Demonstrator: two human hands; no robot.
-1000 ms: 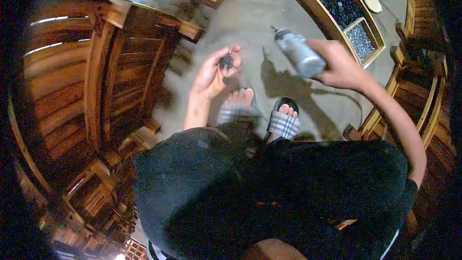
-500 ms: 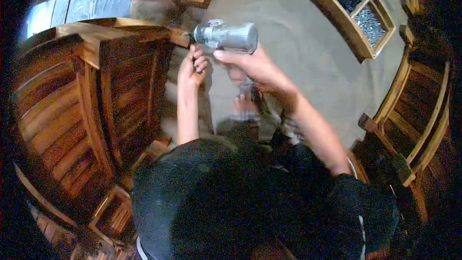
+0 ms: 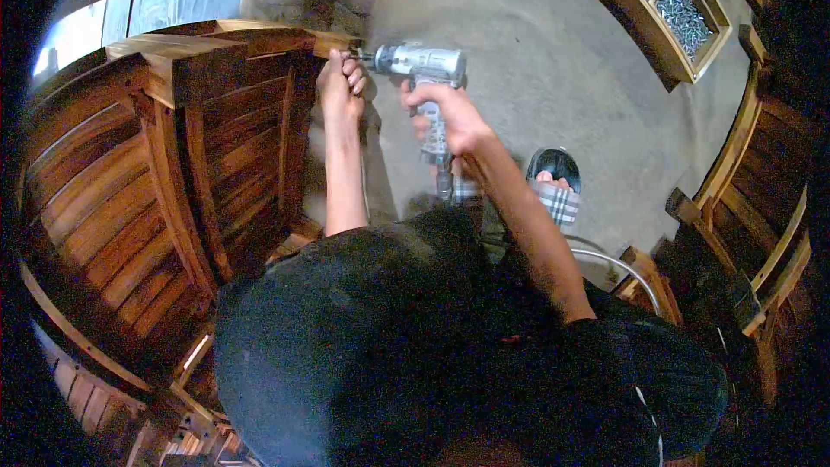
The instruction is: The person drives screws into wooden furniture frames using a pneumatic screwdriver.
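My right hand (image 3: 448, 117) grips the handle of a grey pneumatic screwdriver (image 3: 421, 62), held level with its tip pointing left at a leg of the upturned wooden chair (image 3: 216, 121). My left hand (image 3: 340, 84) is closed around something small at the tool's tip, right against the chair leg (image 3: 333, 41); what it pinches is hidden by the fingers. An air hose (image 3: 445, 175) drops from the tool's handle toward my lap.
A wooden tray (image 3: 666, 9) with compartments of dark and silver screws lies on the concrete floor at the upper right. More wooden chair frames (image 3: 761, 190) stand at the right. My sandalled foot (image 3: 553, 186) rests on the floor.
The tool and both hands have moved slightly lower and steadied against the chair leg. My left hand has closed at the tip. The view has shifted, showing my foot again.
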